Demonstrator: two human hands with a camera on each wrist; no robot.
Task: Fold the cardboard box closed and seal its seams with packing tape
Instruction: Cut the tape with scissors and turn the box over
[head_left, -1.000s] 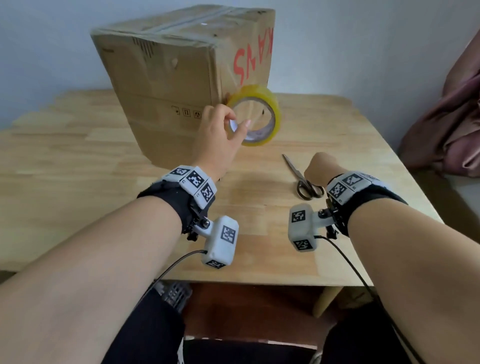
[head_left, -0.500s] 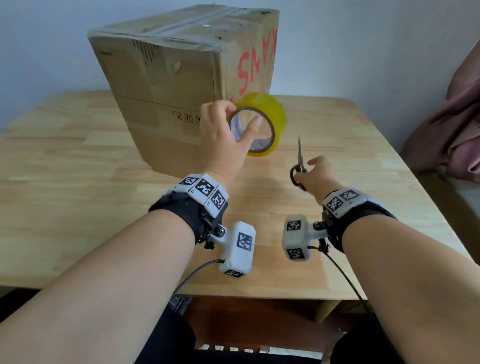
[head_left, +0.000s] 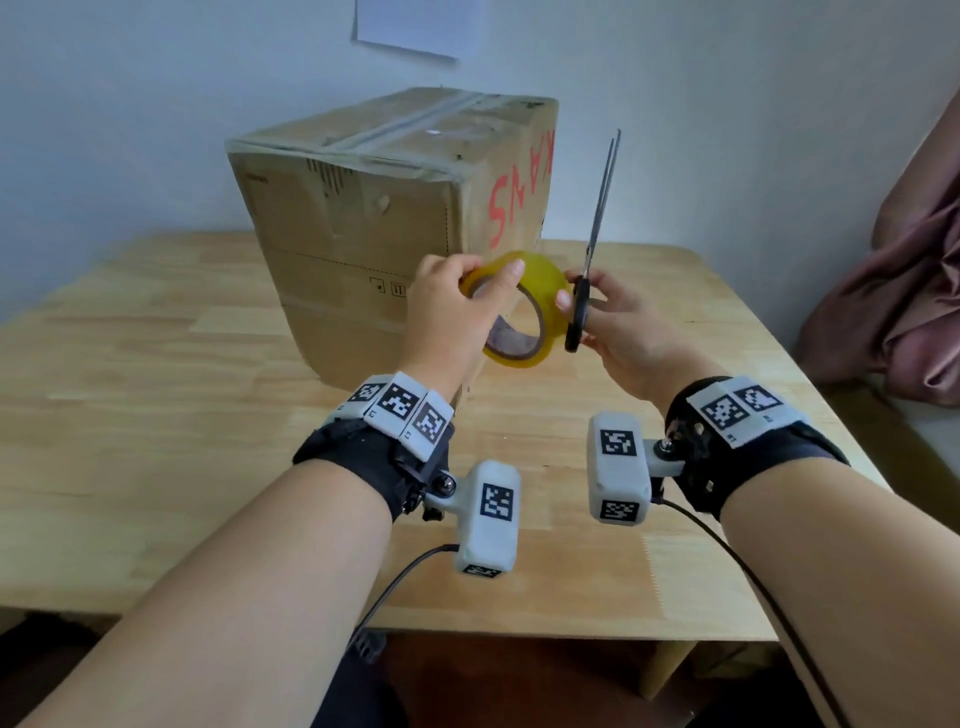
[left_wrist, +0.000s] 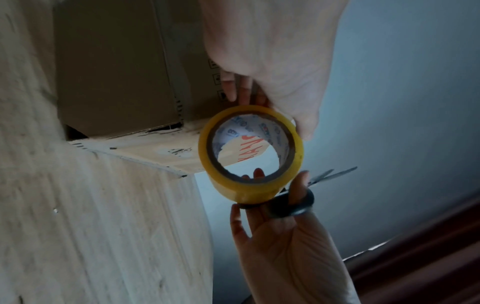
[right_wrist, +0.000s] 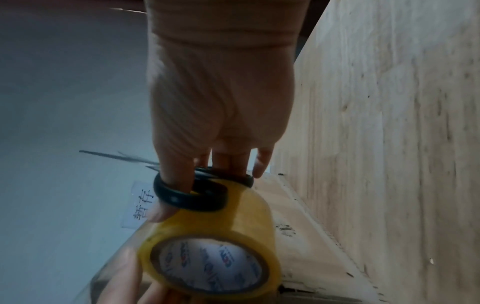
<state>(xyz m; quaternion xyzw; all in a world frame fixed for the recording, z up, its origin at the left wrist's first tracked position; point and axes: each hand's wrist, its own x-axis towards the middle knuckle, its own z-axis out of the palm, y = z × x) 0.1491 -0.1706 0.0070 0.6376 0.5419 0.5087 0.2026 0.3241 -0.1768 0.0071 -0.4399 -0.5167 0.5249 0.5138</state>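
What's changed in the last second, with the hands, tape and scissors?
The right hand took the scissors off the table, raised them blades-up and brought them against the tape roll. The left hand kept its grip on the roll, carrying it a little nearer the body. The box stayed put, closed, its top already taped.

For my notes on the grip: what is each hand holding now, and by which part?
Left hand holds the tape roll by its rim. Right hand holds the scissors by the handle loops, blades up.
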